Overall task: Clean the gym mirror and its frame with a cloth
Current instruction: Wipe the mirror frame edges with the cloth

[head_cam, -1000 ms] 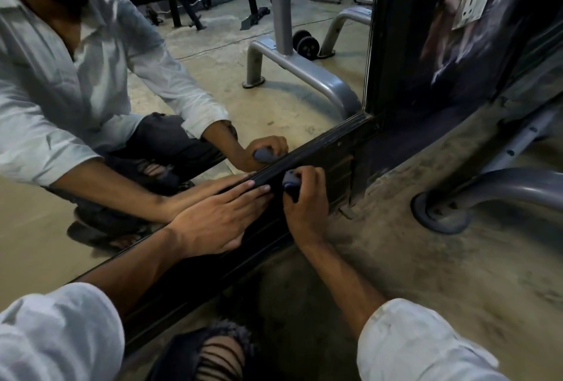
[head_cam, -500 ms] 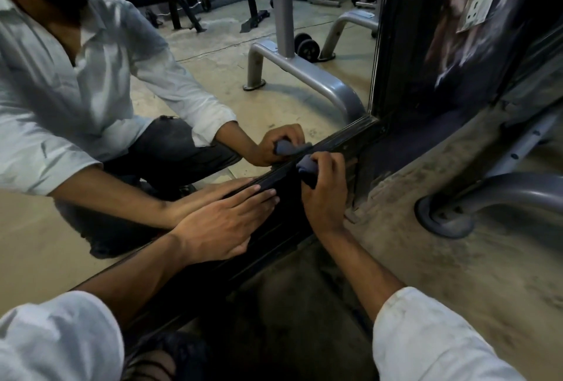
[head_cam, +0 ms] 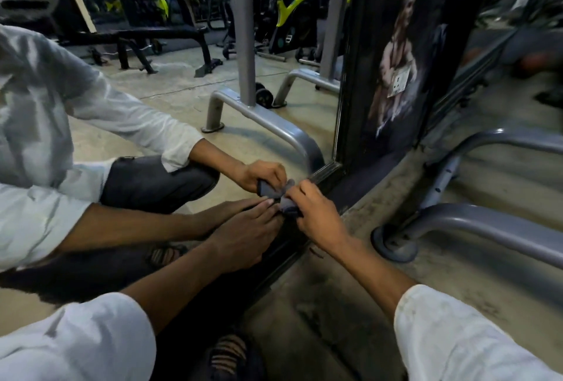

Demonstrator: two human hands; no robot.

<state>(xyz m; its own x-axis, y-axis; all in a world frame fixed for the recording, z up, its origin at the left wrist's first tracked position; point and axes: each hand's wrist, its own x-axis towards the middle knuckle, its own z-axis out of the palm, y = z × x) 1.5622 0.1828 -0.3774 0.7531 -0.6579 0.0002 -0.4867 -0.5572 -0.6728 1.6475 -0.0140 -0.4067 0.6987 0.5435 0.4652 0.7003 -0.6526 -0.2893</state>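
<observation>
Grey-blue cloth (head_cam: 288,209), bunched into a small wad and pinched in the curled fingers of the right hand (head_cam: 318,217), pressed to the black bottom rail of the frame (head_cam: 325,172) close to its right-hand corner, down at floor level in the head view. Left hand (head_cam: 243,237) just beside it, laid flat with fingers straight and together, tips touching the rail at the foot of the mirror (head_cam: 158,112), holding nothing. Judged the step in hand: wiping the lower rail toward the corner. Best done in one steady drag along the rail's ridges, fingertips bearing down through the fabric. Worth refolding to a fresh face first, so small a wad likely loading with dust quickly. Worth slowing where rail meets the upright (head_cam: 350,82), probably a trap for grime. Better, too, to brace the flat left hand on the rail alone, sparing the glass fresh prints. As for looks: tall glass, clear enough to throw back a crouched figure in a white shirt, a dark bench (head_cam: 158,34) and grey machine legs; streaks or spots too fine to tell at this sharpness. Frame black, ridged and faintly glossy, catching light near the corner. Concrete floor (head_cam: 335,304) in front dull and smudged dark, with a grey machine foot (head_cam: 487,228) nearby at right.
</observation>
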